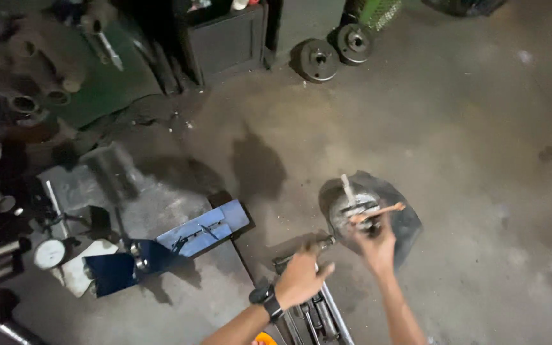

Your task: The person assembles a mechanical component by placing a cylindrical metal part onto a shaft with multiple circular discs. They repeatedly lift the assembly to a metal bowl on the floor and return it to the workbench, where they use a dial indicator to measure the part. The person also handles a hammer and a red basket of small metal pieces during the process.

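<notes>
- left hand (301,278), watch (266,300) on the wrist, fingers curled around the end of a dark metal rod (301,250) that lies on the floor and runs up-right toward the pan
- grip looks closed on the rod, blur makes finger detail soft
- right hand (375,246) raised over a round metal pan (352,214), fingers pinched on a thin wooden stick (381,211)
- stick points up-right, far end past the pan rim, near end in the fingers
- pan sits on the concrete floor (467,160), just right of centre, on a dark sheet or bag (404,220) that sticks out behind and to the right
- a flat pale strip (347,190) stands in the pan, leaning slightly, top end above the rim
- pan contents shiny, cannot tell what they are
- hands apart, left lower and left of right, both near the pan
- more metal bars (317,319) lie in a bundle under the left wrist, bottom centre
- blue metal block (206,230) lies left of the hands, well apart from the pan
- dial gauge (50,253) far left, beside the blue piece
- two dark discs (337,51) on the floor at top centre, touching or nearly
- dark cabinet (225,38) just left of the discs
- green machine with pipes (65,70) top left, dim
</notes>
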